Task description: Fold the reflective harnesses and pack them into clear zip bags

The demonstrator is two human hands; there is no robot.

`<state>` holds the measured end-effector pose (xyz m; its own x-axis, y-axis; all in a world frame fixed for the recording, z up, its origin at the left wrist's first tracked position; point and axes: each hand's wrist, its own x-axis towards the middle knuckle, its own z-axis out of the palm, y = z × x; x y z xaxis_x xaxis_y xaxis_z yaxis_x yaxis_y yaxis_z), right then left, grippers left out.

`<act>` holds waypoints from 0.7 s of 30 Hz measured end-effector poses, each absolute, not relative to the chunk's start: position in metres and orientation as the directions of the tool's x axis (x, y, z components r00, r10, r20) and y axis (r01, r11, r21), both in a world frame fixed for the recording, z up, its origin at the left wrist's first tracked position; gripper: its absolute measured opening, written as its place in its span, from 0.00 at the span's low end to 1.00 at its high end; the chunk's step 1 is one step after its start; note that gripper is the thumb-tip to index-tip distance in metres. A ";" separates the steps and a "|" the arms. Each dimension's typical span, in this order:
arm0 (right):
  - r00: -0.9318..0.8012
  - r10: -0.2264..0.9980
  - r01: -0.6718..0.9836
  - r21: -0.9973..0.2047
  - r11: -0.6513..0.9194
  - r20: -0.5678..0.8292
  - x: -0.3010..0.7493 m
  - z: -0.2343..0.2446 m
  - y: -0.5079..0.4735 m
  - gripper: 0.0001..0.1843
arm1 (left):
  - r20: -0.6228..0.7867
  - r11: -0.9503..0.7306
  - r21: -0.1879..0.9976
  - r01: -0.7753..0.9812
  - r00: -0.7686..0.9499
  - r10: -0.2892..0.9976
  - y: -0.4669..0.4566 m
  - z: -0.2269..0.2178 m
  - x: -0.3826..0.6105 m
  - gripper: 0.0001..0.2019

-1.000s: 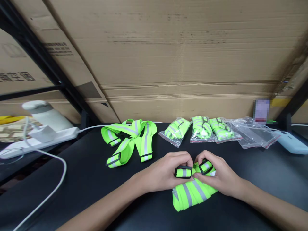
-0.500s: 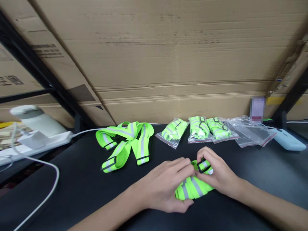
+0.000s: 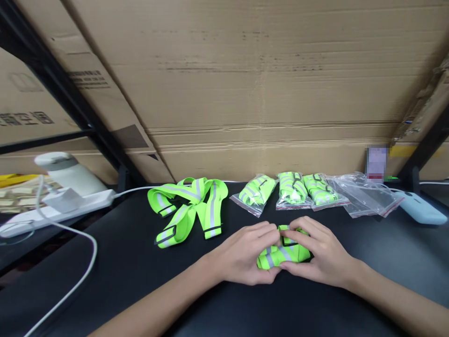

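Both hands grip a folded bundle of reflective strap (image 3: 286, 254), neon green with grey stripes and a black buckle on top. My left hand (image 3: 250, 252) is closed round its left end, thumb at the near edge. From the other side my right hand (image 3: 321, 252) wraps the right end, fingers over the top by the buckle and thumb along the front. Part of the bundle is hidden under the fingers. To the left, a loose reflective strap (image 3: 212, 210) with black buckles lies in loops on the black table (image 3: 115, 281).
Behind the hands lie three bagged strap bundles (image 3: 257, 189) and some flat clear zip bags (image 3: 368, 194). A light blue device (image 3: 423, 208) rests at the right. On the left are a power strip (image 3: 94, 201), a white cable (image 3: 94, 252) and a pale bottle (image 3: 77, 175). Cardboard (image 3: 259, 93) walls the back.
My right hand has gone from holding up the buckled strap end to pressing it down on the bundle. The bundle now looks more compact. The camera view has shifted slightly.
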<state>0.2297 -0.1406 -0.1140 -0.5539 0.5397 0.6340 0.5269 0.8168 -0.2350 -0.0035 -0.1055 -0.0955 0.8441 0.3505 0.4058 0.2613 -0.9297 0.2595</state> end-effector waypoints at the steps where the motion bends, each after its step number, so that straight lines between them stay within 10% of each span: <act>1: -0.556 0.537 0.526 -0.232 0.819 0.635 0.231 -0.114 -0.140 0.22 | 0.408 -0.934 0.244 0.261 0.846 0.343 -0.104 -0.096 -0.004 0.09; 21: -0.447 0.623 0.620 -0.279 0.733 0.642 0.237 -0.120 -0.135 0.27 | 0.488 -0.827 -0.049 0.560 0.736 0.469 -0.114 -0.109 0.012 0.23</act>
<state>0.2370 -0.1349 -0.1199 -0.4474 0.6228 0.6419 0.6200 0.7332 -0.2794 0.0116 -0.1139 -0.1086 0.7360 0.4693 0.4879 0.5599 -0.8271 -0.0490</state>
